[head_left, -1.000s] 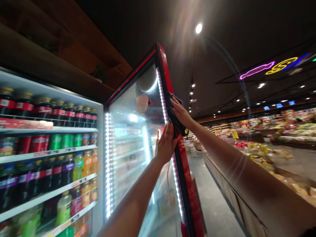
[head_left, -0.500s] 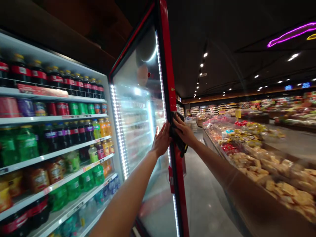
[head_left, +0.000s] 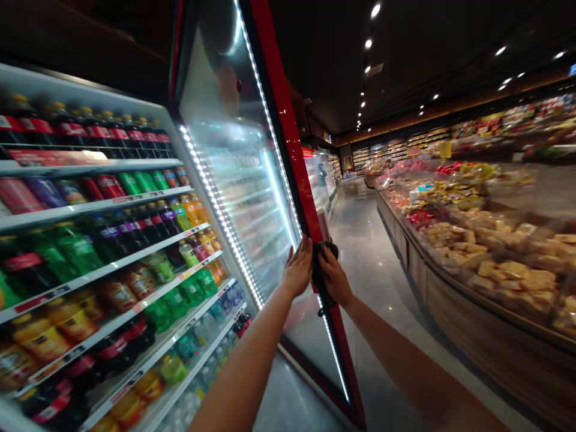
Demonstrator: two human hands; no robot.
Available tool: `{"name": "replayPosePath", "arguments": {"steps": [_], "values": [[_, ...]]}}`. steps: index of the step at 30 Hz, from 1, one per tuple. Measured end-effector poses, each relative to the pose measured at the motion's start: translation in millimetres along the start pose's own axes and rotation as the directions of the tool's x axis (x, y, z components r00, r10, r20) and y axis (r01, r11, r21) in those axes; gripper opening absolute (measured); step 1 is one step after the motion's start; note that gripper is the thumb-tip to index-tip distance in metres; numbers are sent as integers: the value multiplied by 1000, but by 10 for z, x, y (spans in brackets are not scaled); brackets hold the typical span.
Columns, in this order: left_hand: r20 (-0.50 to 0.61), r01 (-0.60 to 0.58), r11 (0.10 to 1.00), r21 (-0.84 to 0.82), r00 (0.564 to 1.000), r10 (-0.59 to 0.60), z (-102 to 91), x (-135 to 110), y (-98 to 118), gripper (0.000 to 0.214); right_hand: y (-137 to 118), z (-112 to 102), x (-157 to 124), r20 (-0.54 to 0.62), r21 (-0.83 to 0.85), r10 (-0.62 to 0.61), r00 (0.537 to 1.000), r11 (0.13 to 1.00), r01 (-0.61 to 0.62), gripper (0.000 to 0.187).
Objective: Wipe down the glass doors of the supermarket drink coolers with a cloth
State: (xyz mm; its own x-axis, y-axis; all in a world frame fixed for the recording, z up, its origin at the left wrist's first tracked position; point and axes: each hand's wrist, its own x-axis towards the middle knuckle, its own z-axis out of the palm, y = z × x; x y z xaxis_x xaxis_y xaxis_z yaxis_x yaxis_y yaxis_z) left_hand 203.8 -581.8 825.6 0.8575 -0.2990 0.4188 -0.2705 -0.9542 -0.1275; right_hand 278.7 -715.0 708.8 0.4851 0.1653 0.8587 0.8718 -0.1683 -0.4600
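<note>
An open glass cooler door with a red frame stands in front of me. My left hand lies flat against the inner glass near the door's edge, fingers spread. My right hand presses a dark cloth against the red edge of the door at about mid height. The two hands are close together on either side of the frame edge.
Cooler shelves full of bottled and canned drinks fill the left. A long wooden counter with packaged foods runs along the right. A grey tiled aisle stretches ahead between them, with more coolers behind the door.
Both hands have slid down the door edge, the right one carrying the cloth from near the top to mid height. My view has tilted downward.
</note>
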Motion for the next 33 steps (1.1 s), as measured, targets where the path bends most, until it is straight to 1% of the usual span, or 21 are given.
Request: {"name": "replayPosePath", "arguments": {"steps": [2, 4, 6, 7, 8, 10, 12, 13, 15, 16, 17, 19, 21, 23, 25, 29, 33], "values": [[-22, -13, 1000, 3, 1000, 13, 151, -84, 14, 88, 48, 139, -366, -55, 4, 27, 998, 1000, -26, 58], [-54, -23, 999, 32, 998, 24, 282, -184, 19, 91, 59, 262, -649, -111, 4, 54, 992, 999, -54, 59], [-99, -25, 996, 88, 995, 34, 360, -277, 14, 90, 30, 341, -788, -154, 7, 87, 984, 996, -87, 61], [-124, -24, 992, 120, 992, 39, 373, -312, 9, 89, 1, 355, -786, -166, 8, 99, 981, 995, -98, 62], [-146, -24, 988, 151, 988, 46, 365, -333, 1, 86, -35, 350, -730, -168, 10, 102, 980, 995, -102, 63], [-176, -43, 979, 202, 981, 79, 292, -325, -19, 81, -120, 286, -457, -159, 13, 87, 983, 996, -86, 63], [-197, -67, 970, 233, 974, 114, 160, -250, -38, 75, -204, 169, -9, -151, 22, 70, 986, 998, -67, 61], [-208, -72, 967, 243, 970, 125, 80, -195, -42, 74, -238, 100, 252, -167, 33, 78, 983, 997, -73, 59], [-235, -67, 964, 257, 963, 130, -84, -69, -33, 72, -277, -40, 771, -194, 96, 144, 970, 987, -127, 56], [-246, -63, 963, 262, 961, 129, -160, -9, -18, 72, -281, -104, 1001, -216, 155, 210, 953, 972, -179, 54], [-251, -60, 962, 265, 959, 129, -228, 43, 3, 72, -274, -161, 1195, -217, 211, 268, 939, 952, -222, 53], [-249, -60, 962, 267, 960, 129, -330, 119, 52, 71, -240, -250, 1458, -194, 266, 321, 927, 927, -266, 52], [-243, -56, 963, 265, 962, 123, -383, 151, 99, 69, -208, -307, 1566, -148, 287, 334, 931, 915, -282, 57], [-249, -50, 964, 262, 961, 118, -399, 150, 132, 67, -208, -339, 1572, -101, 305, 333, 938, 907, -289, 62], [-268, -38, 965, 259, 957, 110, -401, 126, 146, 65, -253, -351, 1531, -60, 322, 325, 944, 901, -290, 63], [-326, 4, 966, 258, 942, 83, -456, 16, 116, 66, -456, -294, 1397, 8, 359, 308, 951, 887, -290, 59], [-394, 69, 957, 280, 918, 49, -616, -240, 5, 66, -771, -113, 1201, 45, 412, 268, 962, 873, -263, 49]]}}
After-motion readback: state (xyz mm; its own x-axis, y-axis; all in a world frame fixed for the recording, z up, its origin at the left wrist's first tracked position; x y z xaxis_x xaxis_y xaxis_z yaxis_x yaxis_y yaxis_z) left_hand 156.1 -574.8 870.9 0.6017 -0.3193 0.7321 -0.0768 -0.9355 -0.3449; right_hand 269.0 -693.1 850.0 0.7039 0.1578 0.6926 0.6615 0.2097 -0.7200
